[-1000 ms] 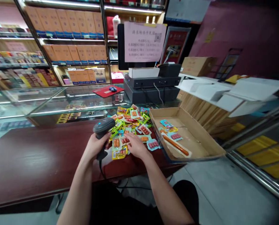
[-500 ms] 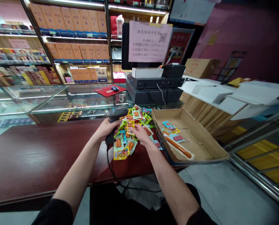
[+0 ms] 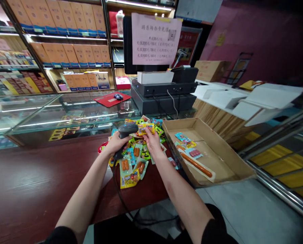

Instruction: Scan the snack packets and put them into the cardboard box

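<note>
Snack packets (image 3: 145, 151) lie in a loose pile, too overlapped to count, on the dark red tabletop (image 3: 39, 179), between the left forearm and an open cardboard tray (image 3: 222, 162). Two clear packets of brownish sausages and one yellow packet lie at the pile's near edge. Inside the tray at least five packets show: one blue, one yellow, one with reddish pieces, one partly covered with an orange piece, and one long sausage (image 3: 195, 165) in clear wrap. There is one handheld scanner (image 3: 128, 128), its black cable (image 3: 119, 193) dropping over the table's near edge. The tabletop is glossy and meets a glass display counter (image 3: 85, 112) that carries one red mat (image 3: 108, 99), one mouse (image 3: 118, 96) and one monitor (image 3: 128, 47) with a pink sheet (image 3: 153, 40) taped on it. Behind stand lit shelves with rows of orange boxes (image 3: 67, 54); a pink wall is at the right. Both arms reach forward from the near side, the forearms angled inward. The left hand (image 3: 117, 144) is wrapped around the scanner's handle; the right hand (image 3: 152, 140) pinches one yellow packet (image 3: 145, 129) between thumb and fingers, above the pile and just beside the scanner's head.
</note>
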A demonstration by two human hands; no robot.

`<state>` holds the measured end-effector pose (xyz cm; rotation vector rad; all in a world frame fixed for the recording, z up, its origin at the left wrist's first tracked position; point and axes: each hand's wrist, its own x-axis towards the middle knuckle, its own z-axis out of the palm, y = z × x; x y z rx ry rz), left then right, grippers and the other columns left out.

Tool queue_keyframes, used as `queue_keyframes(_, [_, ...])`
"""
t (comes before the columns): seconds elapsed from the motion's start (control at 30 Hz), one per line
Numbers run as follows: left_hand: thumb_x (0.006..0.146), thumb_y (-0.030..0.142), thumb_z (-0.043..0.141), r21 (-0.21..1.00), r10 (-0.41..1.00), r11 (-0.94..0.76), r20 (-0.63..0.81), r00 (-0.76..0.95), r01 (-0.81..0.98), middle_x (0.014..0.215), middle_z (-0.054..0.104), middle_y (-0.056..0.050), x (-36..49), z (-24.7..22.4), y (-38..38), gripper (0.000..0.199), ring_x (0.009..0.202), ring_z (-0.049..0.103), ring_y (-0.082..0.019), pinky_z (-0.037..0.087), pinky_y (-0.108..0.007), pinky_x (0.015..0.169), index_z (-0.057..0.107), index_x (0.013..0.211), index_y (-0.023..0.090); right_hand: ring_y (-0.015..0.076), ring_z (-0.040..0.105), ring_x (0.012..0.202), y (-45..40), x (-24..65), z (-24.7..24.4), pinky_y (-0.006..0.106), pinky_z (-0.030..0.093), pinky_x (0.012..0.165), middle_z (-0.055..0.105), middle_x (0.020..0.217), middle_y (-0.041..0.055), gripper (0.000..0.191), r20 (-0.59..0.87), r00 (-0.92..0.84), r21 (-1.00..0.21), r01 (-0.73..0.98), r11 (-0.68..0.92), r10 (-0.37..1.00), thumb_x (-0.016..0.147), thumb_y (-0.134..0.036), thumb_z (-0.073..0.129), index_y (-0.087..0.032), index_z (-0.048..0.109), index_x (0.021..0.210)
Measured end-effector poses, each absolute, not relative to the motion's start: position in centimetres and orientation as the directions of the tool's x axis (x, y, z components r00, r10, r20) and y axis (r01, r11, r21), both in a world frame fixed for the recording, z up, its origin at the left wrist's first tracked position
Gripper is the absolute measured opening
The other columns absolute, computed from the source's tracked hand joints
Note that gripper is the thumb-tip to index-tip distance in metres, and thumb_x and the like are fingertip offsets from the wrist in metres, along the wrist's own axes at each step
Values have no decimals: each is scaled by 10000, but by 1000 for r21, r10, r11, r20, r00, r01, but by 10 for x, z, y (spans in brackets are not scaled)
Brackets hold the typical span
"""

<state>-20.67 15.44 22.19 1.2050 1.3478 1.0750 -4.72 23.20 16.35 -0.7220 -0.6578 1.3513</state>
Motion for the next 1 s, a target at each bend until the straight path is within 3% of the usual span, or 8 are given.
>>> queue_keyframes(0.27, [687, 421, 757, 979, 980, 201, -201, 9, 48, 484, 492, 40, -217, 231, 155, 375, 385, 435, -84, 362, -220, 397, 460, 643, 197, 139, 683, 743, 237, -51, 157, 276, 580, 711, 701, 874, -3, 411, 108, 303, -814, -519, 259, 947, 603, -326, 839, -189, 579, 890])
queue_keyframes(0.43, [726, 432, 719, 978, 989, 149, -151, 4, 147, 484, 512, 27, -209, 226, 161, 350, 389, 445, -91, 360, -220, 404, 480, 628, 196, 143, 678, 687, 238, -42, 148, 295, 578, 700, 673, 791, -17, 423, 120, 263, -865, -446, 231, 957, 624, -369, 827, -209, 499, 836])
queue_keyframes(0.67, [745, 409, 688, 948, 995, 90, -77, -56, 305, 440, 520, 19, -198, 224, 162, 338, 380, 439, -89, 361, -209, 426, 489, 582, 191, 158, 689, 805, 235, -41, 149, 319, 560, 796, 690, 858, -7, 391, 162, 197, -853, -465, 238, 967, 690, -366, 783, -221, 474, 881])
queue_keyframes(1.0, [764, 437, 664, 934, 997, 70, -52, -61, 350, 448, 517, 9, -196, 235, 155, 376, 388, 438, -91, 362, -213, 431, 478, 549, 191, 120, 631, 683, 229, -45, 150, 250, 516, 670, 667, 765, -27, 369, 192, 220, -880, -392, 267, 956, 661, -323, 798, -215, 475, 804])
